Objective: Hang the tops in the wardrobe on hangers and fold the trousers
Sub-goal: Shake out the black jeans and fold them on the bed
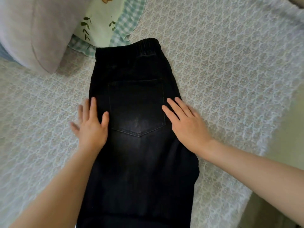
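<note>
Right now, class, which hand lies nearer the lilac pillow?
Left. The left hand lies flat on the left edge of the trousers, on the side where the pillow is; the right hand presses the opposite edge, farther off.

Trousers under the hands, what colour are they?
Black, faded grey around the back pocket; the trousers show plainly in the head view.

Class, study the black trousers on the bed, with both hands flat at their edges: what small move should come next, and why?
Probably take the lower legs and fold them up toward the waistband. The trousers seem halved lengthwise, one back pocket up, and lie smooth under the flat left hand and right hand; their legs run off the bottom edge, not yet folded.
</note>
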Demonstrator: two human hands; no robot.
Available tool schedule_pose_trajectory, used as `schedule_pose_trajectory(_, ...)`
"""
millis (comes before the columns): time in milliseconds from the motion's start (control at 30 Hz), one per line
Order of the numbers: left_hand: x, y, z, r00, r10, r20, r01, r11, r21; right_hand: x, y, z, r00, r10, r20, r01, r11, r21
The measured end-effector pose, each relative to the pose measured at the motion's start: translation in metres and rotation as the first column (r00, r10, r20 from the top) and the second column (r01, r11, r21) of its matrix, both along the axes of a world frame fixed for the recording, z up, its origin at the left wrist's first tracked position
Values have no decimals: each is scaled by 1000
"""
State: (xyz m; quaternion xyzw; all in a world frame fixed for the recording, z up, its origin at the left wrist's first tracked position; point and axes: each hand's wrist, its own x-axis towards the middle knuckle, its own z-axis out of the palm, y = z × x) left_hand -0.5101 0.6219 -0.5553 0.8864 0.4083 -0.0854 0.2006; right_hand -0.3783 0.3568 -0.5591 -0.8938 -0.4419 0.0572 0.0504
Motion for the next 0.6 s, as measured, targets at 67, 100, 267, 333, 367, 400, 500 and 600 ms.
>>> schedule_pose_trajectory(67,-25,-2,6,997,33,-67,-34,999,-10,-16,-17,8,996,-69,-60,69,998,-13)
schedule_pose_trajectory(100,-35,-5,10,996,42,-79,-43,999,-9,-25,-25,14,987,-127,-98,126,992,-11)
schedule_pose_trajectory(267,-61,-51,32,992,-111,59,107,992,73,-62,-60,45,790,-393,-471,460,887,32)
schedule_pose_trajectory(333,-65,-85,35,955,-266,127,266,964,22,-69,-65,50,546,-524,-654,626,774,-98)
schedule_pose_trajectory(367,-65,-102,35,940,-311,139,318,948,-31,-72,-65,52,378,-567,-732,687,702,-189)
schedule_pose_trajectory(400,-66,-119,34,931,-342,128,355,931,-89,-75,-64,52,198,-570,-798,738,623,-262)
schedule_pose_trajectory(500,-71,-163,22,883,-468,42,469,874,-130,-77,-59,59,-151,-476,-866,817,434,-381)
schedule_pose_trajectory(600,-76,-178,5,840,-538,-65,534,843,-67,-82,-56,56,-191,-342,-920,902,308,-302)
